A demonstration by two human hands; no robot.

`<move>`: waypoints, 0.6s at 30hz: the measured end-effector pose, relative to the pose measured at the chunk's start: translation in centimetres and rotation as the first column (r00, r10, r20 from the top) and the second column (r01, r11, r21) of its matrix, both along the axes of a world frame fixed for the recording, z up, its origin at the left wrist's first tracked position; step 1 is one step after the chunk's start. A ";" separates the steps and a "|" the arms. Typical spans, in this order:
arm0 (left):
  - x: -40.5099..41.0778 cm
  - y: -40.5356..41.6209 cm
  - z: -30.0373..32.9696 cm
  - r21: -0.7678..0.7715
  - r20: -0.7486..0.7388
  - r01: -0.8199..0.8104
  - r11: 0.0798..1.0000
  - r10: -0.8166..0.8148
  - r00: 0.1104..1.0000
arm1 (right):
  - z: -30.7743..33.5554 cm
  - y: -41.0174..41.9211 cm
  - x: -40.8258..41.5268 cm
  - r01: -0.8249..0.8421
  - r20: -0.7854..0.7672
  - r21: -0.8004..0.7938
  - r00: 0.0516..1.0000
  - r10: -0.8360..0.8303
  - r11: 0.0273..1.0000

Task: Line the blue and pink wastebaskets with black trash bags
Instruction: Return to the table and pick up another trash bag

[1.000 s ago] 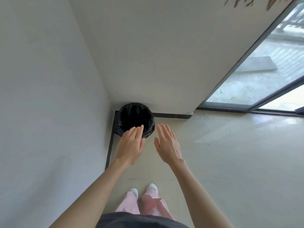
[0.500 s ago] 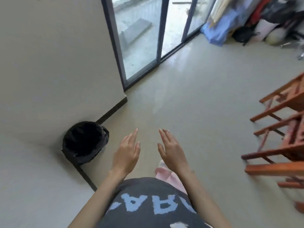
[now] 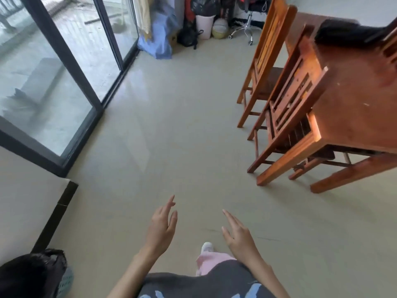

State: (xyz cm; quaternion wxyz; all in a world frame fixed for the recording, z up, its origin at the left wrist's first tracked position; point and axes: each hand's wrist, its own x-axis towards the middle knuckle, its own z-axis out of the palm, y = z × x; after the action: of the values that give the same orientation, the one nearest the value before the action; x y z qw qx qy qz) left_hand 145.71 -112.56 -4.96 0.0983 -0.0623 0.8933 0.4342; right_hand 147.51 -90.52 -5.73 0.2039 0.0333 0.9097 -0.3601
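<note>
Nearest, at the bottom edge: dark shirt with pale blue letters, pink trouser leg (image 3: 209,263), one white shoe (image 3: 207,247) on the floor (image 3: 171,136). Just above, left hand (image 3: 161,230) and right hand (image 3: 238,235) held out over the floor, apart from each other, fingers straight and spread; both grips released, nothing in either. Bottom left corner, against the wall (image 3: 23,207) and its dark baseboard (image 3: 55,214): blue wastebasket (image 3: 65,282), only a strip of mesh side showing, with a black trash bag (image 3: 30,274) folded over its rim. Farther right, two wooden chairs (image 3: 285,117) pushed against a wooden desk (image 3: 352,93), a dark item lying on its far end. Left, glass sliding doors (image 3: 64,67) in dark frames. Farthest back, among clutter by a blue cloth (image 3: 159,39): pink wastebasket (image 3: 204,25), upright, beside a ball (image 3: 220,30) and an office-chair base (image 3: 245,29); lining not discernible.
</note>
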 end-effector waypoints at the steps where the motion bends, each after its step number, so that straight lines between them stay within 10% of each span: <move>1: -1.8 1.2 -0.1 0.000 0.002 0.017 1.000 -0.017 1.000 | -0.2 1.3 -1.4 -0.001 0.006 0.010 1.000 0.001 1.000; 18: -36.8 2.8 -0.6 0.104 0.043 -0.033 0.994 0.029 0.999 | -1.3 4.1 -38.4 0.053 -0.041 -0.068 0.998 -0.055 0.996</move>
State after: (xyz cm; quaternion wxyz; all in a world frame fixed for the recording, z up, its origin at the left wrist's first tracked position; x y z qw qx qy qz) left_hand 108.94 -109.71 -5.59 0.1133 -0.0799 0.8658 0.4807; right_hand 109.14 -86.39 -7.04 0.1756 0.0433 0.9002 -0.3962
